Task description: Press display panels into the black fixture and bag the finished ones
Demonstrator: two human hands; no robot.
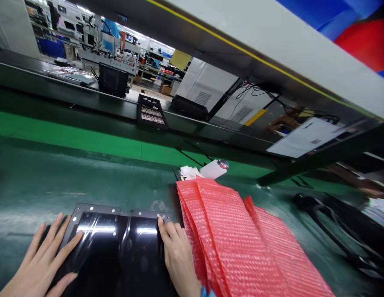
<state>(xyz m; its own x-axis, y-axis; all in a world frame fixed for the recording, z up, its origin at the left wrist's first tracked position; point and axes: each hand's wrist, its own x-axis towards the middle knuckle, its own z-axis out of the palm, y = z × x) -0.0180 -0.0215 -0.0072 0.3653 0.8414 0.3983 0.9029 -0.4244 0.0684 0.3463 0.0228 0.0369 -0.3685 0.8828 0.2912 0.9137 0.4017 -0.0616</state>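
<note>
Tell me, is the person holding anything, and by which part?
Nothing is lifted. Both hands rest on the glossy black panel lying on the green bench: the left hand flat on its left edge, the right hand along its right edge.

Factory floor: green conveyor belt (86,142), assembly machines (96,45) behind.

No legible text or labels

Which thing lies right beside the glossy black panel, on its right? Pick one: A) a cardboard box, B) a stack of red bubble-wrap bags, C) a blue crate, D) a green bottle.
B: the stack of red bubble-wrap bags lies against the right edge of the glossy black panel, next to the right hand.
</note>
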